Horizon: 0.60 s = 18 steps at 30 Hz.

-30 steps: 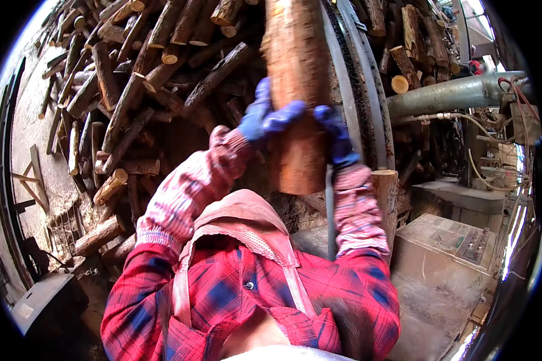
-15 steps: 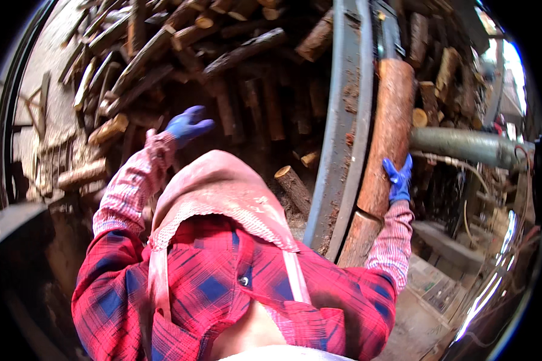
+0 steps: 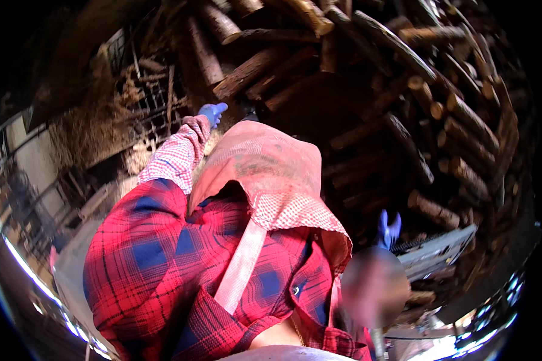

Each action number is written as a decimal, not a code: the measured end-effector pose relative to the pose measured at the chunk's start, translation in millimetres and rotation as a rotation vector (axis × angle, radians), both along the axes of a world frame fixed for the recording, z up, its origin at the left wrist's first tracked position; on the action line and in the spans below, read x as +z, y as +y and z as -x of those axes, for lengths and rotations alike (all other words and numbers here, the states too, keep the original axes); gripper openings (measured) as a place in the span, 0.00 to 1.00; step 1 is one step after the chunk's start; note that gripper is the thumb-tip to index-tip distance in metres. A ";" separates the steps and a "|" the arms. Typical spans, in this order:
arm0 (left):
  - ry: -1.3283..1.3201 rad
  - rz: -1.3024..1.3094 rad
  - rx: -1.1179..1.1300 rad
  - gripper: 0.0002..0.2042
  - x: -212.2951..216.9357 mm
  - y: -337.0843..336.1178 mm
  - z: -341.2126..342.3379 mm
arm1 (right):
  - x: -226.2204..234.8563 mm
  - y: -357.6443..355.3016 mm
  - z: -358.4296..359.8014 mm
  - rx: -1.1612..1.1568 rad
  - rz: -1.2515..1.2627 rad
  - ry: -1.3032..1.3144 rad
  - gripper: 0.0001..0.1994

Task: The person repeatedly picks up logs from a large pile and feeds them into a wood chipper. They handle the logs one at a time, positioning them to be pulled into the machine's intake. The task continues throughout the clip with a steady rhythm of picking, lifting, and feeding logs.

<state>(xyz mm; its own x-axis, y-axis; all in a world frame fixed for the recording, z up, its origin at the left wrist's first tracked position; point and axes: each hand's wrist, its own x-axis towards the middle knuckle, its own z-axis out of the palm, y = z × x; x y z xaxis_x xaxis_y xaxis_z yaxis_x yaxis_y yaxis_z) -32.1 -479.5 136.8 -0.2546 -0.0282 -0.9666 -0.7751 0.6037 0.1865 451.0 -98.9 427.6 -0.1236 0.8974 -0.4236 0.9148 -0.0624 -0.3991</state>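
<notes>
My left hand, in a blue glove, is stretched forward at the end of a checked sleeve and holds nothing. It hovers in front of the stacked logs. My right hand, also in a blue glove, is low on the right with its fingers spread and empty. It is just above a grey metal edge and close to the lower logs of the pile. A red plaid shirt and a pink apron fill the middle of the view.
The log pile runs across the top and right. A heap of bark and wood scraps lies at the upper left. A pale concrete floor shows at the far left.
A second ago both hands held a thick log upright; half a second ago only my right hand was on it. Now the log is out of both hands and the view has swung round.
</notes>
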 end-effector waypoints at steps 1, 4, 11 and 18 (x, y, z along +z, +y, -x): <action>-0.006 0.037 -0.023 0.15 -9.8 -6.9 -3.2 | -38.0 12.6 49.6 0.152 0.031 -0.046 0.32; -0.205 -0.050 0.147 0.15 -29.2 -31.4 -37.6 | -149.1 57.7 144.9 0.155 0.430 0.284 0.26; -0.215 -0.013 0.499 0.40 -181.3 -56.7 -20.6 | -416.7 33.2 373.1 0.258 0.897 0.242 0.18; -0.057 0.157 0.856 0.48 -364.0 -78.9 27.0 | -653.9 38.0 527.1 0.605 0.576 0.238 0.32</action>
<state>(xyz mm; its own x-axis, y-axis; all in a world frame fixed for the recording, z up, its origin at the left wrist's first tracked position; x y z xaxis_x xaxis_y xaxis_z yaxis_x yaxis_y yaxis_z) -59.1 -558.4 -227.2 -0.0364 -0.3220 -0.9460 -0.9798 -0.1747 0.0972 -76.1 -61.0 -226.3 -0.6530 0.3026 -0.6943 0.7526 0.1566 -0.6396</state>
